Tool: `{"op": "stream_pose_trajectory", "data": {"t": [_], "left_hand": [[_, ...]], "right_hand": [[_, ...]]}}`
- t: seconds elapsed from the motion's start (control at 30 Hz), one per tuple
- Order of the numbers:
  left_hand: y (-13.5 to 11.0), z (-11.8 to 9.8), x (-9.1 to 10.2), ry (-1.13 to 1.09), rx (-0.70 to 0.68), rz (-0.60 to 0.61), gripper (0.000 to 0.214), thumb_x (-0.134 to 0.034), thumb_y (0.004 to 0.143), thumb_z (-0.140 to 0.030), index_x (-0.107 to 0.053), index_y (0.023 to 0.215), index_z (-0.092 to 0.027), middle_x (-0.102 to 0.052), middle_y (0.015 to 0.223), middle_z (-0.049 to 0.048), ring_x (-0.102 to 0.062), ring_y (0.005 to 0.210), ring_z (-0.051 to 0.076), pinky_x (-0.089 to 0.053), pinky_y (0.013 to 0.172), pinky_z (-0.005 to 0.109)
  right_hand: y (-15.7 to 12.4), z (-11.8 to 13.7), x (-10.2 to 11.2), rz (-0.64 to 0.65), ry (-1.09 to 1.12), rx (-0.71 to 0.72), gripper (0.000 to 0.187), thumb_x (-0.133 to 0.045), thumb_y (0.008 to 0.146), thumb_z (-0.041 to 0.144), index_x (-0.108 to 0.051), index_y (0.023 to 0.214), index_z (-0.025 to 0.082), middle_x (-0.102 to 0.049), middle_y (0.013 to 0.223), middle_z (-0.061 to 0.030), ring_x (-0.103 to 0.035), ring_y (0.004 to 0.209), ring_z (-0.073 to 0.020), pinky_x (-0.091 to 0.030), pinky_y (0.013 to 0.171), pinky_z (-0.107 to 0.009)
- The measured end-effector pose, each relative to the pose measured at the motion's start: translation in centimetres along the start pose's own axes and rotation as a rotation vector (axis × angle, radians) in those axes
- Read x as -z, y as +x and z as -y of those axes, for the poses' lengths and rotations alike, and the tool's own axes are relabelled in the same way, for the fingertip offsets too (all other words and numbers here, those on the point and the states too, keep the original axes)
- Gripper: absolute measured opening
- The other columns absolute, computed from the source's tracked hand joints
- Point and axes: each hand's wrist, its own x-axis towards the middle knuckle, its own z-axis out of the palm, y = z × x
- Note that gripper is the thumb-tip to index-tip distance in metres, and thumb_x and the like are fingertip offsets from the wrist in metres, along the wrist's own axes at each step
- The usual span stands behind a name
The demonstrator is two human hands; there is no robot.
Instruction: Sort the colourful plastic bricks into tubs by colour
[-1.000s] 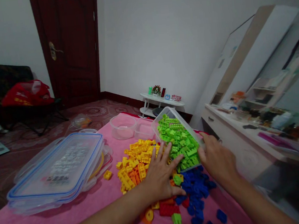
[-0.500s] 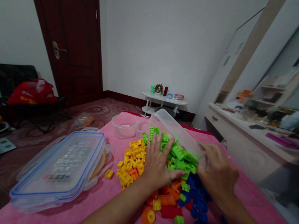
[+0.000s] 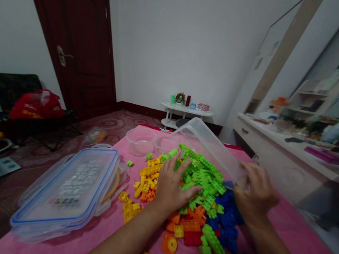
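My right hand (image 3: 255,192) grips the near end of a clear plastic container (image 3: 212,142), which is tipped on its side above the pile. Green building blocks (image 3: 203,176) lie heaped under and beside its mouth. My left hand (image 3: 173,181), fingers spread, rests against the left side of the green heap and holds nothing. Left of that hand lie yellow blocks (image 3: 148,175). Nearer to me are orange blocks (image 3: 190,225) and a red block (image 3: 192,238). Dark blue blocks (image 3: 227,214) sit beneath my right wrist, partly hidden.
Stacked clear lids with blue rims (image 3: 69,186) lie at the left of the pink-covered table (image 3: 109,250). A round clear tub (image 3: 142,142) stands at the back, with another clear container (image 3: 165,142) beside it. A cluttered dresser (image 3: 280,147) is on the right.
More green blocks have spilled out and the heap has spread, some landing near the front and back left. The container has tilted higher and moved right with my right hand. Yellow blocks have shifted left.
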Motion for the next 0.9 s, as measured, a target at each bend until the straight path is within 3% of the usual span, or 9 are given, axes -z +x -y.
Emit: {"op": "stream_pose_trajectory", "data": {"t": [0.2, 0.7, 0.8, 0.9], "left_hand": [[0.0, 0.0, 0.1, 0.021, 0.063, -0.047, 0.071, -0.064, 0.073, -0.056, -0.044, 0.135, -0.028, -0.023, 0.152, 0.0091, -0.033, 0.133, 0.030, -0.033, 0.107, 0.048], [-0.1, 0.4, -0.5, 0.056, 0.010, 0.038, 0.075, -0.061, 0.074, -0.059, -0.040, 0.139, -0.028, -0.032, 0.148, 0.0090, -0.033, 0.133, 0.030, -0.031, 0.108, 0.050], [-0.1, 0.4, -0.5, 0.047, 0.013, 0.044, 0.075, -0.062, 0.074, -0.057, -0.040, 0.139, -0.027, -0.032, 0.148, 0.0093, -0.033, 0.133, 0.030, -0.031, 0.108, 0.050], [-0.2, 0.3, -0.5, 0.043, 0.021, 0.059, 0.074, -0.062, 0.074, -0.055, -0.039, 0.139, -0.026, -0.032, 0.148, 0.0103, -0.033, 0.133, 0.031, -0.031, 0.108, 0.051]], "right_hand": [[0.7, -0.6, 0.5, -0.050, -0.037, 0.023, 0.049, -0.048, 0.062, -0.001, -0.067, 0.104, 0.017, -0.067, 0.094, -0.0069, -0.064, 0.082, -0.0208, -0.046, 0.069, -0.025], [2.5, -0.9, 2.6, -0.176, -0.014, 0.001, 0.045, -0.050, 0.066, 0.002, -0.069, 0.104, 0.015, -0.065, 0.091, -0.0101, -0.062, 0.080, -0.0236, -0.048, 0.070, -0.032], [2.9, -1.4, 2.7, -0.209, 0.003, -0.046, 0.041, -0.053, 0.067, 0.006, -0.069, 0.104, 0.013, -0.065, 0.091, -0.0118, -0.061, 0.079, -0.0237, -0.047, 0.068, -0.033], [3.6, -2.9, 1.4, -0.215, 0.004, -0.200, 0.034, -0.053, 0.071, 0.010, -0.069, 0.101, 0.013, -0.064, 0.087, -0.0112, -0.058, 0.072, -0.0215, -0.046, 0.067, -0.033]]}}
